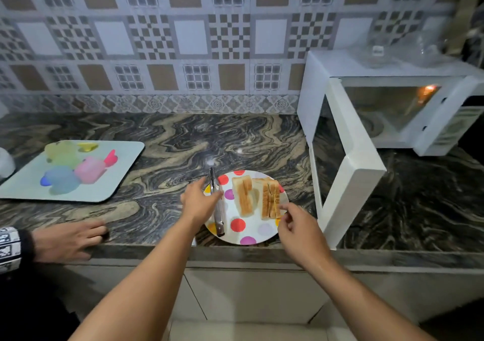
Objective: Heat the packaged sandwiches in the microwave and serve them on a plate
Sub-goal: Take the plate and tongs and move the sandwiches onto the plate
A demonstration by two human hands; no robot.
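Observation:
A white plate (237, 226) with coloured dots sits at the counter's front edge. Two cut sandwiches lie on it, one (244, 195) in the middle and one (271, 199) toward the right rim. Metal tongs (219, 210) rest along the plate's left side. My left hand (197, 200) reaches over that side with fingers spread, its thumb and fingertips on either side of the tongs' upper part. My right hand (298, 229) hovers at the plate's right rim, fingers loosely curled, fingertips next to the right sandwich's near corner. The white microwave (392, 110) stands at the right, lit inside.
The microwave door (345, 162) swings out toward me just right of the plate. A pale board (125, 157) with several coloured soft toys lies at the left. Another person's hand (70, 238) rests on the counter edge at the left.

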